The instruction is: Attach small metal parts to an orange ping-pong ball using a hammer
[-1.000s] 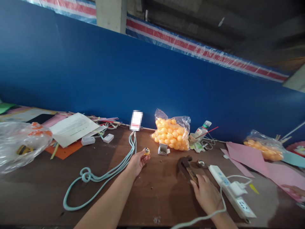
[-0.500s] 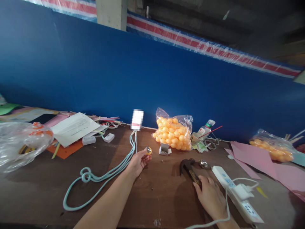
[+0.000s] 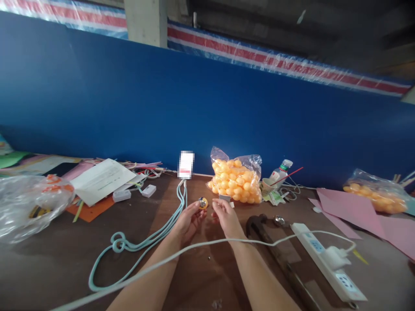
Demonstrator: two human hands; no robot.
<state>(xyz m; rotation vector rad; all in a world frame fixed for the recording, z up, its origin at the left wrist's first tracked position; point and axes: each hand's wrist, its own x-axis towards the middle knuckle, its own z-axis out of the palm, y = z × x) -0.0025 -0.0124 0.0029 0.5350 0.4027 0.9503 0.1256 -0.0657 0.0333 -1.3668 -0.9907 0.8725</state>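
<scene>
My left hand [image 3: 188,220] pinches a small orange ball [image 3: 204,201] with a shiny metallic patch on the side facing me. Just to the right of it is my right hand [image 3: 227,216], fingertips drawn together; whatever they may hold is too small to make out. A gap separates those fingertips from the ball. Behind my right hand stands a small open box [image 3: 225,198], partly hidden. The hammer [image 3: 272,242] lies on the table to the right of my right forearm, with a shiny metal object [image 3: 279,220] beside its head.
A white cable [image 3: 201,245] crosses my forearms from a power strip [image 3: 327,259] at right. A bag of orange balls [image 3: 236,179] stands behind my hands. Light-blue cord [image 3: 162,231] lies left. Papers [image 3: 100,181] and a plastic bag [image 3: 29,207] cover the far left.
My right hand has let go of the hammer and moved left, close to the ball in my left hand. The white cable now stretches over both forearms.
</scene>
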